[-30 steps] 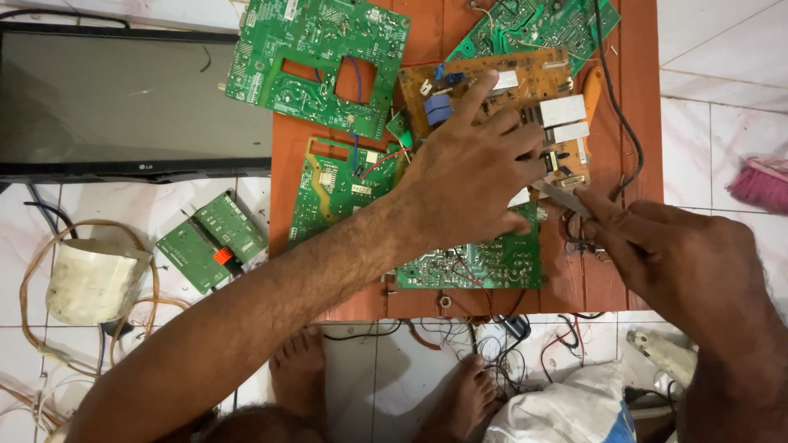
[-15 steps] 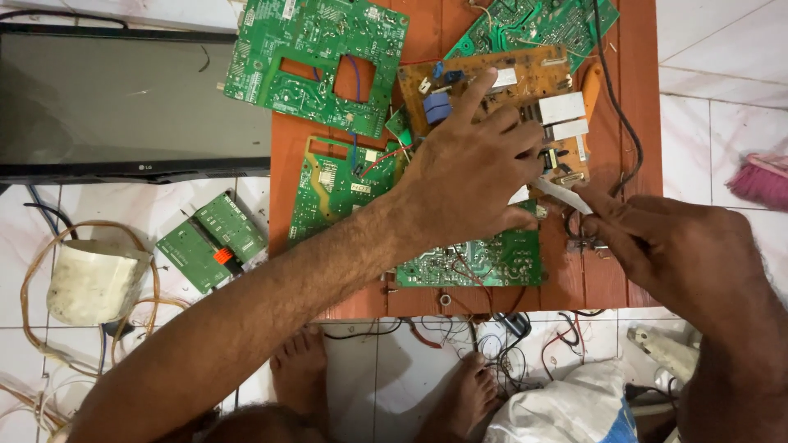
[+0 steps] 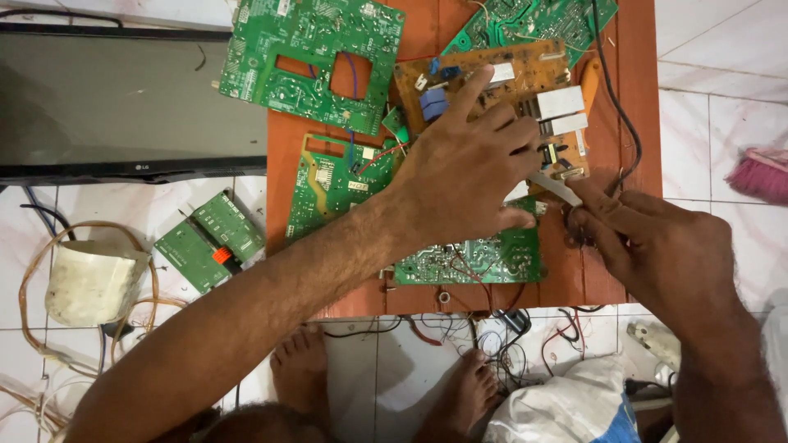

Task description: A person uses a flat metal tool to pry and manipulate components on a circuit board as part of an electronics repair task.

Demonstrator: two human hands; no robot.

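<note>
View from above of a person seated on a white tiled floor, working at a low red-brown wooden board (image 3: 632,98) crowded with circuit boards. The left hand (image 3: 468,176) lies flat, fingers spread wide, pressing down on a brown circuit board (image 3: 492,78) near the board's far edge; it grips nothing. The right hand (image 3: 665,246) sits at the right edge of the wooden board, its fingers pinched closed around a thin metal tool (image 3: 552,185) whose tip points at the brown circuit board's lower right corner, just beside the left hand's fingertips. A large green circuit board (image 3: 312,49) with square cut-outs lies at the far left corner, a smaller green one (image 3: 328,184) at the left edge, and another green one (image 3: 476,261) along the near edge, partly under the left hand. Off the board to the left are a dark flat screen (image 3: 107,98), a small green board (image 3: 209,238) and a white tub (image 3: 90,283) ringed with cable. Bare feet (image 3: 304,373) and loose wires (image 3: 509,336) show at the near side
</note>
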